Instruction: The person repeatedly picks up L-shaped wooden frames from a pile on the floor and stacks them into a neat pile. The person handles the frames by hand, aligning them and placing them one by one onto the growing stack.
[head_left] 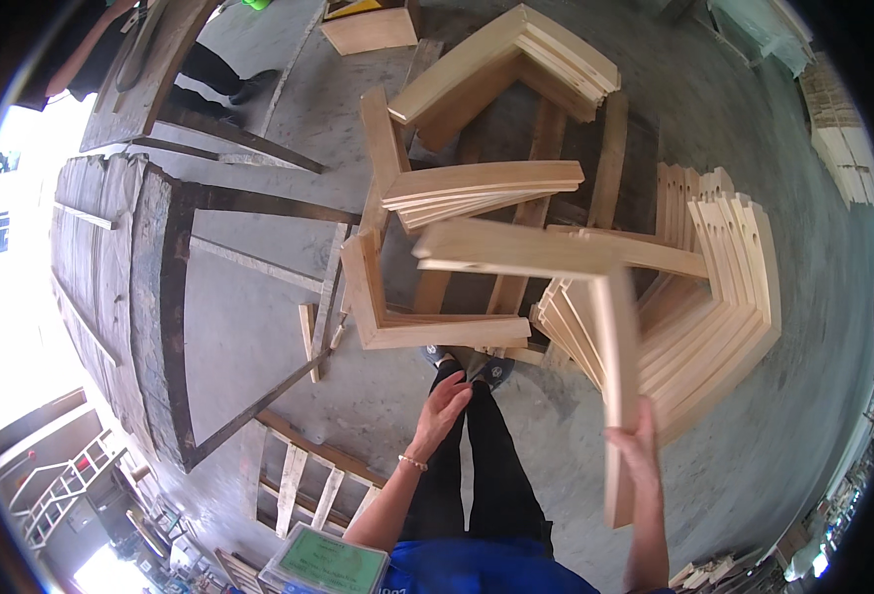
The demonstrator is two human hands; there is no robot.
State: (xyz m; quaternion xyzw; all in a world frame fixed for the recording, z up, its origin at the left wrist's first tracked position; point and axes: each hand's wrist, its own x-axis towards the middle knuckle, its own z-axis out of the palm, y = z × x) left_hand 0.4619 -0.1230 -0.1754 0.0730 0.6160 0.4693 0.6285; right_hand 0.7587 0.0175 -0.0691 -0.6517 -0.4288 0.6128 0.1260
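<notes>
My right hand (640, 445) is closed around the lower leg of an L-shaped wooden frame piece (622, 337), which is slightly blurred. The piece's other arm reaches left above the stacked wood. My left hand (445, 404) is empty in front of my legs, its fingers loosely apart. To the right, a fanned stack of angled wooden frame pieces (719, 342) lies behind the held one and is partly hidden by it. More angled pieces rest in a far stack (467, 74), a middle stack (482, 185) and a near stack (452, 332).
Beneath the stacks are wooden pallet slats (610, 158). A worn workbench (175, 307) with long legs stands left. Another person (214, 69) is at a second bench, far left. A slatted pallet (330, 490) lies near my left arm. Wood piles line the far right.
</notes>
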